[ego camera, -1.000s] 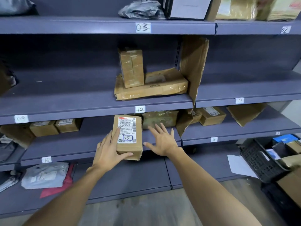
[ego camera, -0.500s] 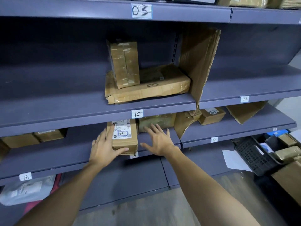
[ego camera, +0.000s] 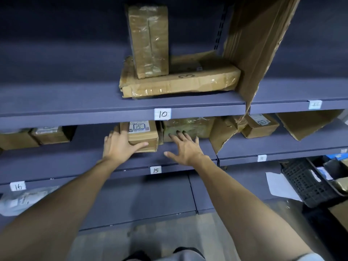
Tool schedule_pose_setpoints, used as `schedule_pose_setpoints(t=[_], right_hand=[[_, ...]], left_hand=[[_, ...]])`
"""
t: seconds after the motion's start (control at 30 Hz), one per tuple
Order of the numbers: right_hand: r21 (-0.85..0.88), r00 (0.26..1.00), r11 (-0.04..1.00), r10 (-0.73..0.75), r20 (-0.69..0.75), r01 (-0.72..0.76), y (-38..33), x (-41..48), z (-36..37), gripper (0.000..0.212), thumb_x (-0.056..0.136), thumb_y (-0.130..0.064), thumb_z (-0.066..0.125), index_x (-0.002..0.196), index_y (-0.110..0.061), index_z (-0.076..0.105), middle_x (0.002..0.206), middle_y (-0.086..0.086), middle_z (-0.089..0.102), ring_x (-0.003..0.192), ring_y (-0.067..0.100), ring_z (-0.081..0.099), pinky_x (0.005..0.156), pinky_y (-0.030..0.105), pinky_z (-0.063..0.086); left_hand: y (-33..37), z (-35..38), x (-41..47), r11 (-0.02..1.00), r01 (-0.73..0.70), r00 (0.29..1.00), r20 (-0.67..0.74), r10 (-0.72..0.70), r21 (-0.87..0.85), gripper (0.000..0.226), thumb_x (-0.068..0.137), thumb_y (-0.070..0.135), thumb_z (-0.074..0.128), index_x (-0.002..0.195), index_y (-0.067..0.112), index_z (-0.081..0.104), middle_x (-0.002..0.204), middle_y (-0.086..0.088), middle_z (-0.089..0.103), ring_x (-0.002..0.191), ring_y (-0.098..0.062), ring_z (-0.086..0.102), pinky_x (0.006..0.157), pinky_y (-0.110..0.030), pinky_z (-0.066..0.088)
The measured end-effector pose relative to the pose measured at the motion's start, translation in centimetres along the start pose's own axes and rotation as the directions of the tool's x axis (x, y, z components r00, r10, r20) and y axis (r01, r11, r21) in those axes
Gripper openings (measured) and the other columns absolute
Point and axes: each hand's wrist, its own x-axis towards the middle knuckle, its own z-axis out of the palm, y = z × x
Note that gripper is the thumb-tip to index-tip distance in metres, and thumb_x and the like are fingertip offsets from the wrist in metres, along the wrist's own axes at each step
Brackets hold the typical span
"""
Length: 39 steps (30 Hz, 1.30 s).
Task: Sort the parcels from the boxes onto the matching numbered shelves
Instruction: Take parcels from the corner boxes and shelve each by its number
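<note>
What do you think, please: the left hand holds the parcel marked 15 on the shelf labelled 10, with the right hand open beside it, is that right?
Not the shelf: in the head view the left hand holds the parcel marked 15 on the shelf labelled 15, below the shelf labelled 10. The right hand is open beside it.

The brown cardboard parcel [ego camera: 142,135] bears a white label [ego camera: 139,126] marked 15. It lies flat on the shelf [ego camera: 75,161] tagged 15.

Head-worn wide-angle view, facing forward and down, close to the shelving [ego camera: 75,102]
</note>
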Motion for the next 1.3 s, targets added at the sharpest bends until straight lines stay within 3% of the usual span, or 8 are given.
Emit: schedule_pose_setpoints(t=[0.3, 0.47, 0.6, 0.7, 0.9, 1.03, 1.13, 1.3], right_hand=[[-0.004, 0.995, 0.996, -0.094, -0.025, 0.094, 1.9, 4.2, 3.7, 0.077, 0.096, -0.065, 0.044, 0.158, -0.025, 0.020, 0.166, 0.006, 0.017, 0.151, 0.032, 0.013, 0.118, 0.066, 0.008], [0.019, 0.989, 0.990, -0.140, -0.036, 0.141, 2.2, 5.7, 6.6, 0.079, 0.095, -0.065, 0.046, 0.159, -0.030, 0.016, 0.166, 0.007, 0.016, 0.152, 0.032, 0.011, 0.117, 0.066, 0.007], [0.017, 0.986, 0.987, -0.161, -0.044, 0.162, 2.5, 6.9, 7.9, 0.080, 0.095, -0.066, 0.046, 0.159, -0.029, 0.015, 0.165, 0.006, 0.017, 0.151, 0.031, 0.012, 0.117, 0.066, 0.007], [0.025, 0.983, 0.984, -0.177, -0.049, 0.178, 2.9, 7.4, 9.0, 0.081, 0.095, -0.065, 0.046, 0.159, -0.027, 0.016, 0.166, 0.004, 0.014, 0.153, 0.026, 0.006, 0.118, 0.065, 0.006], [0.023, 0.980, 0.981, -0.190, -0.062, 0.192, 3.5, 8.2, 10.9, 0.079, 0.095, -0.065, 0.044, 0.159, -0.026, 0.019, 0.167, 0.000, 0.011, 0.153, 0.022, 0.001, 0.118, 0.062, 0.011], [0.009, 0.979, 0.982, -0.185, -0.090, 0.187, 3.9, 8.1, 12.3, 0.074, 0.098, -0.068, 0.032, 0.159, -0.027, 0.022, 0.168, -0.001, 0.002, 0.154, 0.018, -0.007, 0.120, 0.058, 0.006], [0.015, 0.980, 0.984, -0.178, -0.088, 0.180, 4.3, 8.0, 12.9, 0.080, 0.091, -0.073, 0.016, 0.159, -0.031, 0.019, 0.168, -0.004, -0.007, 0.153, 0.013, -0.016, 0.122, 0.056, -0.002], [-0.015, 0.981, 0.983, -0.182, -0.071, 0.182, 4.4, 8.2, 13.2, 0.092, 0.081, -0.079, -0.002, 0.160, -0.034, 0.010, 0.167, -0.005, -0.014, 0.152, 0.014, -0.020, 0.122, 0.055, -0.006]], left_hand=[[0.7, 1.7, 2.5, 0.985, 0.066, 0.997, -0.040, -0.073, -0.162, 0.098, 0.067, 0.076, 0.070, 0.142, 0.022, 0.039, 0.132, -0.016, 0.050, 0.115, -0.042, 0.057, 0.094, -0.049, 0.050], [0.7, 2.2, 3.5, 0.963, 0.038, 0.994, -0.090, -0.064, -0.266, 0.099, 0.067, 0.065, 0.080, 0.146, 0.021, 0.041, 0.147, -0.017, 0.030, 0.131, -0.041, 0.045, 0.111, -0.044, 0.038], [1.0, 3.7, 3.4, 0.966, -0.006, 0.969, -0.239, -0.059, -0.260, 0.108, 0.069, 0.063, 0.080, 0.150, 0.013, 0.029, 0.151, -0.020, 0.030, 0.121, -0.045, 0.051, 0.098, -0.049, 0.049], [0.4, 5.3, 2.9, 0.968, -0.071, 0.946, -0.325, -0.011, -0.239, 0.093, 0.075, 0.056, 0.079, 0.143, 0.011, 0.034, 0.148, -0.020, 0.028, 0.115, -0.047, 0.054, 0.088, -0.053, 0.054], [-1.3, 8.6, 2.3, 0.976, -0.218, 0.848, -0.497, 0.185, -0.008, 0.077, 0.084, 0.037, 0.077, 0.143, 0.017, 0.031, 0.149, -0.034, 0.027, 0.139, -0.050, 0.030, 0.108, -0.059, 0.038], [-0.9, 9.1, 3.5, 0.980, -0.192, 0.895, -0.419, 0.151, -0.056, 0.072, 0.092, 0.028, 0.070, 0.151, 0.015, 0.031, 0.155, -0.027, 0.022, 0.134, -0.048, 0.039, 0.092, -0.057, 0.051], [-0.5, 9.1, 5.1, 0.982, -0.158, 0.934, -0.339, 0.114, -0.104, 0.059, 0.097, 0.025, 0.063, 0.149, 0.013, 0.036, 0.149, -0.022, 0.028, 0.098, -0.050, 0.059, 0.070, -0.052, 0.053], [-1.2, 9.4, 7.8, 0.970, -0.127, 0.979, -0.186, 0.088, -0.209, 0.061, 0.103, 0.023, 0.052, 0.154, 0.024, 0.019, 0.134, -0.019, 0.038, 0.090, -0.045, 0.058, 0.075, -0.045, 0.049]])
